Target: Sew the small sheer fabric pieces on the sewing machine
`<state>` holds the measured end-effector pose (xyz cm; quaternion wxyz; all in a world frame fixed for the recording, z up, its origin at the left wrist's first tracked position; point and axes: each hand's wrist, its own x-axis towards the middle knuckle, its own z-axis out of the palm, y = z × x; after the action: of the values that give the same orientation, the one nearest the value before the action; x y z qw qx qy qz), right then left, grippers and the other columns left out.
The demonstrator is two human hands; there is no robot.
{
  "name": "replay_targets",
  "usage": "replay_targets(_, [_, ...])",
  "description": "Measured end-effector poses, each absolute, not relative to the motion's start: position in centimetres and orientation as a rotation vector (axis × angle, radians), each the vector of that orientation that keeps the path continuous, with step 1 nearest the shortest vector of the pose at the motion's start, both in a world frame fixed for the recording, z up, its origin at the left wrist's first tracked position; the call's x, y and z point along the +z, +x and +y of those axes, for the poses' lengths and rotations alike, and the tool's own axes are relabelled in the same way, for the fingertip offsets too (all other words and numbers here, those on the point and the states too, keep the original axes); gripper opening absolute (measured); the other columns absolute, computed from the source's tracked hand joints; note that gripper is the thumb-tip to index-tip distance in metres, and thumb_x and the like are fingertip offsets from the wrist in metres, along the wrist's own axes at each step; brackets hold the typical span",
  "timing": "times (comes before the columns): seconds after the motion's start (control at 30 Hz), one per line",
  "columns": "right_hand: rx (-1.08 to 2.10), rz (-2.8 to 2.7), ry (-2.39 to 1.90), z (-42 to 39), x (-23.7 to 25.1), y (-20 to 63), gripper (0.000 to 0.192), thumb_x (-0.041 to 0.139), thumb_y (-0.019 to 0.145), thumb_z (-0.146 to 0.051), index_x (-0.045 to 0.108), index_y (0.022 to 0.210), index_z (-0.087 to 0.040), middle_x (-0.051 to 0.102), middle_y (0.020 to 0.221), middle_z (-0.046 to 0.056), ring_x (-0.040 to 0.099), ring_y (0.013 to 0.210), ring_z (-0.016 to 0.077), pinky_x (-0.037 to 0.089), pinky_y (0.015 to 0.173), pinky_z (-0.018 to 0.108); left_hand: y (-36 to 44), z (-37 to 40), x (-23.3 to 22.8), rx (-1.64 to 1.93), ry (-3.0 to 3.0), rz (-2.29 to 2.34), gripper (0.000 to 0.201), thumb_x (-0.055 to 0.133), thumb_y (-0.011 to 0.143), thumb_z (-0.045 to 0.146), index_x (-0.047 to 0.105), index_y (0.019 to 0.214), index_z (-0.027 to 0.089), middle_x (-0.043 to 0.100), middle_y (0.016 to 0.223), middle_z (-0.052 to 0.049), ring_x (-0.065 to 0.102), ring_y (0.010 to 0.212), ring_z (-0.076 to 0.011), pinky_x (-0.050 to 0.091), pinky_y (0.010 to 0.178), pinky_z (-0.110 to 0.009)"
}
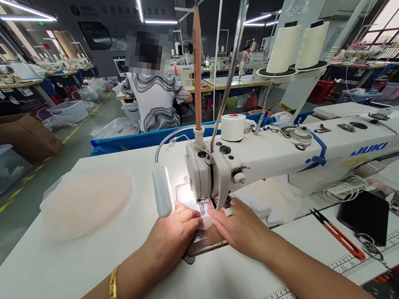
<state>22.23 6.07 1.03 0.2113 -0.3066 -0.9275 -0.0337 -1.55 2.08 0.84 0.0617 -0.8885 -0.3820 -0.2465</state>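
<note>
Centre of frame: left hand [170,235] and right hand [242,227] press flat, fingers extended, on a small pale fabric piece [206,222] under the sewing machine [294,151] needle; thin, limp, best pinned at its edges.

Sewing machine [294,146] behind hands, pad stack [85,203] to its left, snips [338,234] & phone [364,216] to right.

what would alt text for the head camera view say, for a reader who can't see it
A person's left hand and right hand press a small pale fabric piece flat under the needle of a white sewing machine. Red thread snips and a black phone lie to the right.
</note>
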Motion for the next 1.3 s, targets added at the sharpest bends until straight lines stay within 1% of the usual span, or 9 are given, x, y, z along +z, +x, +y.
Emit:
replay_targets(0.27, [-0.106, -2.574, -0.848, 6.4, 1.2, 22.0, 0.033, 0.05, 0.1, -0.012, 0.068, 0.127, -0.01, 0.072, 0.115, 0.018, 0.062, 0.102, 0.0309, 0.052, 0.083, 0.041, -1.8, 2.7, 0.8, -0.784, -2.7, -1.134, 0.027, 0.045, 0.105, 0.008, 0.068, 0.105, 0.02, 0.076, 0.111, -0.005, 0.067, 0.095, -0.0219, 0.054, 0.09, -0.041])
replay_targets(0.37, [-0.063, -2.579, -0.869, 6.4, 1.3, 22.2, 0.031, 0.048, 0.102, -0.013, 0.071, 0.122, -0.012, 0.073, 0.113, 0.018, 0.063, 0.105, 0.032, 0.053, 0.087, 0.043, -2.0, 2.6, 1.3, -0.722, -2.74, -1.287, 0.014, 0.053, 0.108, 0.027, 0.066, 0.11, 0.021, 0.071, 0.112, -0.007, 0.066, 0.099, -0.025, 0.052, 0.09, -0.042])
replay_targets(0.5, [-0.017, -2.555, -0.815, 6.2, 1.3, 22.9, 0.029, 0.047, 0.102, -0.013, 0.071, 0.118, -0.015, 0.073, 0.111, 0.017, 0.063, 0.106, 0.0305, 0.053, 0.09, 0.043, -2.3, 2.2, 2.0, -0.578, -2.625, -1.505, 0.033, 0.064, 0.101, 0.051, 0.065, 0.11, 0.02, 0.065, 0.108, -0.01, 0.062, 0.092, -0.029, 0.053, 0.077, -0.042])
replay_targets(0.67, [0.179, -2.49, -0.522, 5.2, 1.7, 23.1, 0.033, 0.047, 0.097, -0.011, 0.062, 0.125, -0.019, 0.074, 0.115, 0.011, 0.064, 0.104, 0.025, 0.053, 0.089, 0.038, -2.0, 0.6, 3.3, -0.45, -2.675, -1.459, 0.041, 0.053, 0.105, 0.041, 0.06, 0.07, 0.02, 0.059, 0.088, -0.008, 0.057, 0.075, -0.0255, 0.046, 0.065, -0.038])
replay_targets(0.73, [0.264, -2.505, -0.421, 4.8, 2.0, 22.8, 0.036, 0.046, 0.095, -0.008, 0.059, 0.126, -0.019, 0.072, 0.124, 0.011, 0.064, 0.11, 0.0231, 0.051, 0.092, 0.037, -1.8, -0.1, 3.8, -0.551, -2.795, -1.395, 0.038, 0.05, 0.106, 0.037, 0.064, 0.074, 0.02, 0.063, 0.097, -0.008, 0.06, 0.081, -0.0249, 0.047, 0.069, -0.038])
replay_targets(0.8, [0.291, -2.584, -0.453, 4.7, 2.2, 22.6, 0.034, 0.047, 0.095, -0.008, 0.06, 0.125, -0.018, 0.073, 0.119, 0.01, 0.063, 0.106, 0.0229, 0.05, 0.088, 0.036, -1.7, -0.5, 4.1, -0.676, -2.901, -1.379, 0.033, 0.05, 0.106, 0.035, 0.067, 0.082, 0.022, 0.065, 0.103, -0.007, 0.063, 0.085, -0.0233, 0.048, 0.07, -0.036])
replay_targets(0.97, [0.174, -2.76, -0.707, 5.0, 2.4, 22.8, 0.009, 0.057, 0.095, -0.015, 0.064, 0.094, -0.02, 0.07, 0.094, 0.006, 0.053, 0.088, 0.0238, 0.042, 0.079, 0.036, -1.7, -0.2, 3.7, -0.668, -2.967, -1.49, 0.027, 0.043, 0.107, 0.028, 0.069, 0.101, 0.022, 0.063, 0.085, -0.004, 0.059, 0.07, -0.0186, 0.046, 0.06, -0.031])
replay_targets(1.1, [0.147, -2.745, -0.671, 5.1, 2.2, 23.0, 0.014, 0.053, 0.095, -0.01, 0.063, 0.089, -0.019, 0.07, 0.095, 0.005, 0.052, 0.088, 0.0226, 0.04, 0.081, 0.036, -1.2, 0.0, 2.9, -0.715, -2.883, -1.372, 0.032, 0.042, 0.105, 0.02, 0.068, 0.088, 0.02, 0.064, 0.09, -0.007, 0.058, 0.077, -0.0216, 0.047, 0.064, -0.035])
replay_targets(1.3, [0.141, -2.761, -0.694, 5.0, 2.0, 23.0, 0.015, 0.053, 0.092, -0.007, 0.06, 0.086, -0.018, 0.069, 0.089, 0.004, 0.052, 0.086, 0.0223, 0.038, 0.078, 0.036, -0.3, -0.5, 2.3, -0.825, -2.885, -1.232, 0.025, 0.046, 0.109, 0.019, 0.07, 0.102, 0.022, 0.072, 0.104, -0.005, 0.06, 0.086, -0.0229, 0.05, 0.078, -0.041])
